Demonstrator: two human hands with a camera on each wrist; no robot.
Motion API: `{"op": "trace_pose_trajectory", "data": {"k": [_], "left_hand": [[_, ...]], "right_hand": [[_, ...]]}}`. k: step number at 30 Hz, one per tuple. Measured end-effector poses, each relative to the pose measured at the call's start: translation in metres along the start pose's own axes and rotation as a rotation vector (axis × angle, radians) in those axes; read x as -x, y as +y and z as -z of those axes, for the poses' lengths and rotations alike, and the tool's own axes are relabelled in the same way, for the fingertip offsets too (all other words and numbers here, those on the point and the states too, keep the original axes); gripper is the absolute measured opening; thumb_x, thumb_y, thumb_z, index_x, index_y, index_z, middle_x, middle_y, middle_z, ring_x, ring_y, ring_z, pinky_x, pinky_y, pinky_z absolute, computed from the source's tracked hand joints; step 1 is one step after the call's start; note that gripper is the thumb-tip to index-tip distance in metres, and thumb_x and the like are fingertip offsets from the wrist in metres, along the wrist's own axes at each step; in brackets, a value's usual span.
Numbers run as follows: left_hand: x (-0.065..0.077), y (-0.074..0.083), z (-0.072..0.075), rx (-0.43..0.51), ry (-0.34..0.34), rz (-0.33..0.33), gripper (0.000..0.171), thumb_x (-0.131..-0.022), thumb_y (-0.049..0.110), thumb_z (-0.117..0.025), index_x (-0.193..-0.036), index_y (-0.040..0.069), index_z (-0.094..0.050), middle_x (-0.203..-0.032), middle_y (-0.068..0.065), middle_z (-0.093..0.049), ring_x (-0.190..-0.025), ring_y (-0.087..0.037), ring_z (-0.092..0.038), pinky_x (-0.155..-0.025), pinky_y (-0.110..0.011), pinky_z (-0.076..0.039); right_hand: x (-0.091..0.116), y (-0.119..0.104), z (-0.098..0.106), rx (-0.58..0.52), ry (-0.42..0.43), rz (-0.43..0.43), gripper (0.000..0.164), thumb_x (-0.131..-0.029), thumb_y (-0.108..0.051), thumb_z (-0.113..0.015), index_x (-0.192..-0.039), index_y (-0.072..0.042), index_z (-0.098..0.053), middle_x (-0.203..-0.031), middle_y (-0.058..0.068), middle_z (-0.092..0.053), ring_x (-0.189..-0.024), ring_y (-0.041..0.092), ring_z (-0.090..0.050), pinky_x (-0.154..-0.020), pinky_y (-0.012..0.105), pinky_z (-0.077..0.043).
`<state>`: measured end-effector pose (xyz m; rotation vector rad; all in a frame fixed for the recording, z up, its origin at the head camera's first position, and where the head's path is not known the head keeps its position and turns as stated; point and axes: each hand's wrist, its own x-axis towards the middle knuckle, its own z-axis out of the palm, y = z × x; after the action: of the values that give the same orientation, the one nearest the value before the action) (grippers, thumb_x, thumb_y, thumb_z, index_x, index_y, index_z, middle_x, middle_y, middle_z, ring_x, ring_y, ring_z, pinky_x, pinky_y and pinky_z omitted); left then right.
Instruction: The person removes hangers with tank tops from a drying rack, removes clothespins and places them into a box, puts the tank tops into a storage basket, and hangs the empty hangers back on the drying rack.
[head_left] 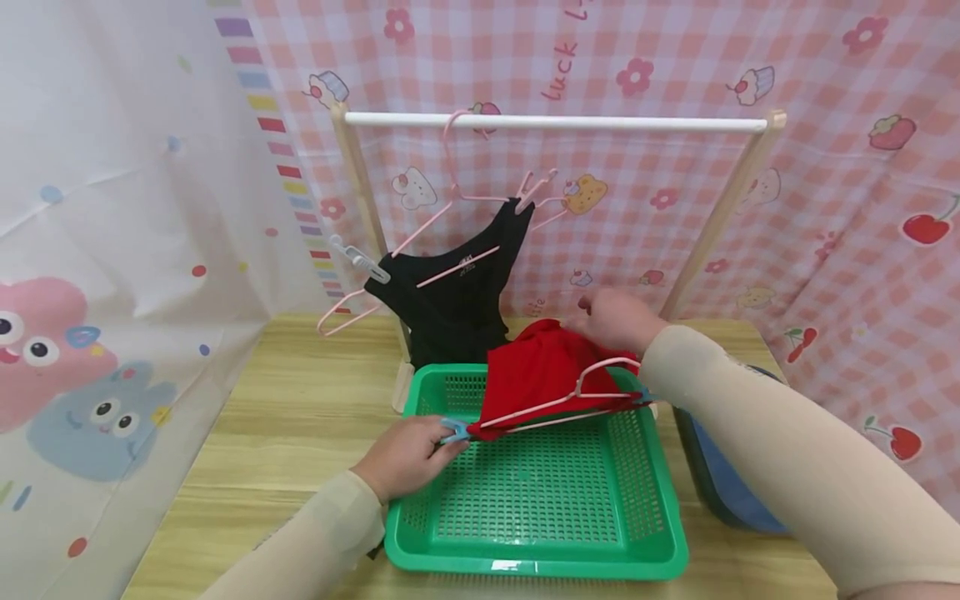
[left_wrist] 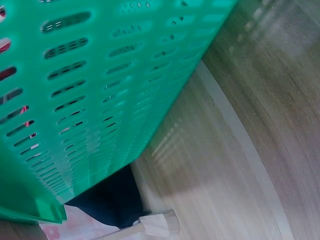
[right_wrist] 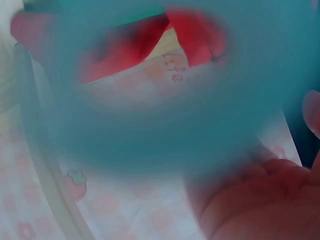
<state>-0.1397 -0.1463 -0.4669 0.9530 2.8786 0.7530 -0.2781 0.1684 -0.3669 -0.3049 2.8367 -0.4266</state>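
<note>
A red garment (head_left: 551, 367) hangs on a pink hanger (head_left: 577, 396) over the green basket (head_left: 675, 533). A blue clip (head_left: 455, 430) sits at the hanger's left end, and my left hand (head_left: 408, 454) pinches it. Another blue clip (head_left: 642, 397) is at the right end. By the garment's far edge is my right hand (head_left: 618, 318), its fingertips right at the cloth. In the right wrist view that palm (right_wrist: 260, 205) shows with thumb and fingers apart. A blurred teal ring (right_wrist: 150, 155) lies close before that lens. The left wrist view shows the basket wall, not the hand.
Behind the basket stands a rack with a white rail (head_left: 600, 123) and wooden posts. A black top (head_left: 457, 292) hangs there on a pink hanger (head_left: 423, 229), held by a white clip (head_left: 363, 262) and a pink clip (head_left: 531, 190). A blue basin (head_left: 738, 475) stands at the right.
</note>
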Motion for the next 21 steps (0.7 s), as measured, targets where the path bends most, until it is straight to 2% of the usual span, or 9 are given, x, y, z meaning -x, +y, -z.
{"op": "trace_pose_trajectory", "data": {"k": [6,11,17,21], "left_hand": [[0.0,-0.001,0.0,0.02,-0.007,0.012,0.027,-0.094,0.044,-0.047,-0.089,0.024,-0.065,-0.088,0.019,-0.061,-0.081,0.0,-0.057,-0.078,-0.025,-0.05],[-0.002,0.0,0.0,0.017,0.0,-0.004,0.029,-0.094,0.045,-0.046,-0.091,0.025,-0.066,-0.089,0.019,-0.062,-0.082,0.0,-0.057,-0.079,-0.026,-0.05],[-0.001,0.0,0.002,0.012,-0.012,-0.015,0.027,-0.094,0.045,-0.046,-0.094,0.027,-0.066,-0.091,0.02,-0.062,-0.085,0.001,-0.058,-0.081,-0.026,-0.05],[0.0,-0.001,0.007,0.023,-0.032,-0.018,0.025,-0.094,0.045,-0.046,-0.093,0.029,-0.066,-0.089,0.021,-0.06,-0.082,0.0,-0.056,-0.079,-0.026,-0.05]], "right_hand": [[-0.004,-0.011,-0.006,0.022,-0.069,-0.038,0.059,-0.08,-0.053,-0.063,-0.12,-0.01,-0.056,-0.102,0.007,-0.066,-0.085,0.021,-0.061,-0.083,0.041,-0.05],[-0.001,-0.003,0.005,0.037,-0.098,-0.035,0.06,-0.084,-0.055,-0.057,-0.123,-0.009,-0.056,-0.109,0.009,-0.065,-0.093,0.023,-0.06,-0.087,0.045,-0.048],[0.003,0.007,0.024,0.067,-0.084,-0.016,0.063,-0.087,-0.054,-0.052,-0.125,-0.005,-0.055,-0.12,0.016,-0.06,-0.104,0.032,-0.058,-0.089,0.05,-0.046],[0.004,0.012,0.025,0.061,-0.079,-0.016,0.061,-0.087,-0.052,-0.054,-0.124,-0.003,-0.056,-0.121,0.019,-0.059,-0.106,0.033,-0.057,-0.088,0.05,-0.046]]}}
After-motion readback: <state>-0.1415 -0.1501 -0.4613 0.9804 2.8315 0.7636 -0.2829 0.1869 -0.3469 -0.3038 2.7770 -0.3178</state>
